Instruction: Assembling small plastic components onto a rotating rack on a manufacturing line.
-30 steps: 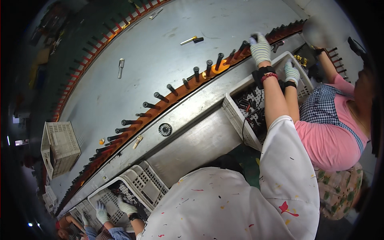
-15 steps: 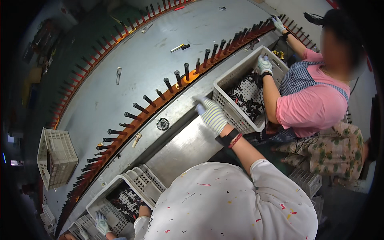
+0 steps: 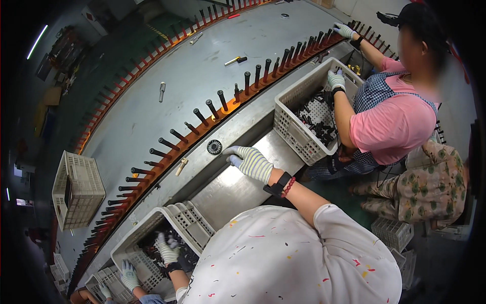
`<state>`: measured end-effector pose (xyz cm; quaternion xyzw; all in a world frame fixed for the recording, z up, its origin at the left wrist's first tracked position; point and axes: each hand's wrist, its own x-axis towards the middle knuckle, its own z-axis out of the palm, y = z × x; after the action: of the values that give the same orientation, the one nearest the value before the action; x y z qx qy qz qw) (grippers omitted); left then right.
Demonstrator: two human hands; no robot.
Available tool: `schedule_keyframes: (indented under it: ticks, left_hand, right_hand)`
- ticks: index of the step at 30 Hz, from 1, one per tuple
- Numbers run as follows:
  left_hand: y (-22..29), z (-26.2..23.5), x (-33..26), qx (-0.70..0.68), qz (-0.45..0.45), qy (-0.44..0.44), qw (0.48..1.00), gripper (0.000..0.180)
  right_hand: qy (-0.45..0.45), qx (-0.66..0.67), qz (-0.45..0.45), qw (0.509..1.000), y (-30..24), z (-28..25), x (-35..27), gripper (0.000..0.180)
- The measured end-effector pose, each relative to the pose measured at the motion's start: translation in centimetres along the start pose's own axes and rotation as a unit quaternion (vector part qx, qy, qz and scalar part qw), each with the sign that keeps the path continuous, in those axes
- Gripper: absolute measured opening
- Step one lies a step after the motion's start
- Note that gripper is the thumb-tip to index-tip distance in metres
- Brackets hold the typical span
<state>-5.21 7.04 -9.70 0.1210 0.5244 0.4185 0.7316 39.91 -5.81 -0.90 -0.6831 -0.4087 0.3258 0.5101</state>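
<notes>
Left hand [image 3: 168, 249]'s in the off-white perforated plastic crate [image 3: 132, 234] around 7:30, among small dark parts [image 3: 187, 252], fingers too blurred to tell. Right hand [image 3: 250, 163], dead centre, looks empty, fingers loosely apart. Imo pinch singly, knuckles clear of the black-topped upright rods [image 3: 223, 100] at 11.

The far-left crate [image 3: 83, 195] stands on the tabletop [image 3: 134, 124], beyond a row of pegs [image 3: 201, 117] along the near side. Before the row, the near-left crate [image 3: 130, 252] and right crate [image 3: 297, 136] each hold small parts [image 3: 322, 130], 1 metal surface [image 3: 228, 196] between them.
</notes>
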Motion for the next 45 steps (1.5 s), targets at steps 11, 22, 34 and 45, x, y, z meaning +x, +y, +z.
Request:
schedule_keyframes:
  ticks: [11, 22, 34, 45]
  left_hand:
    - [-1.0, 21.8, -10.7, 0.281, -0.003, -0.280, 0.918, 0.042]
    - [-11.2, 30.4, -8.0, 0.263, -0.171, -0.409, 0.857, 0.025]
    - [-13.9, 31.0, -7.5, 0.267, -0.199, -0.327, 0.885, 0.022]
    - [-14.1, 31.1, -6.8, 0.236, -0.170, -0.294, 0.910, 0.018]
  right_hand:
    - [-0.142, 0.012, -0.140, 0.980, -5.9, 4.9, -0.3, 0.042]
    - [-0.014, 0.116, -0.015, 0.993, -1.8, -1.5, -0.5, 0.028]
    - [0.442, -0.021, -0.142, 0.885, 4.0, -27.6, 16.6, 0.015]
    - [0.387, -0.357, -0.023, 0.850, 8.1, -25.4, 20.2, 0.026]
